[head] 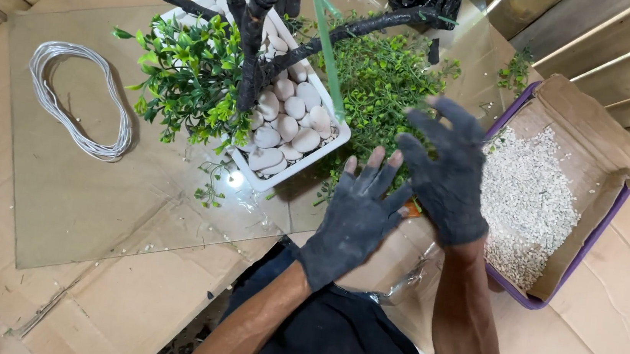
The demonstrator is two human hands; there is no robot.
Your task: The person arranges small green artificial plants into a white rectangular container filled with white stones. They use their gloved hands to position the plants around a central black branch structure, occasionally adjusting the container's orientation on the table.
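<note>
Flattened cardboard covers the floor, with a clear sheet point(82, 201) laid over it. On that sheet stands a white square pot point(284, 178) filled with pale pebbles point(290, 117), holding a dark-branched artificial tree point(246, 47). Right of the pot, an open purple box point(595, 227) holds fine white gravel point(524, 205). Left of the pot lies a white wire coil point(80, 100); loose green sprigs point(386, 76) lie behind it. Just right of the pot, left hand point(357, 219) and right hand point(450, 175), in dark gloves, hover with fingers spread, holding nothing.
</note>
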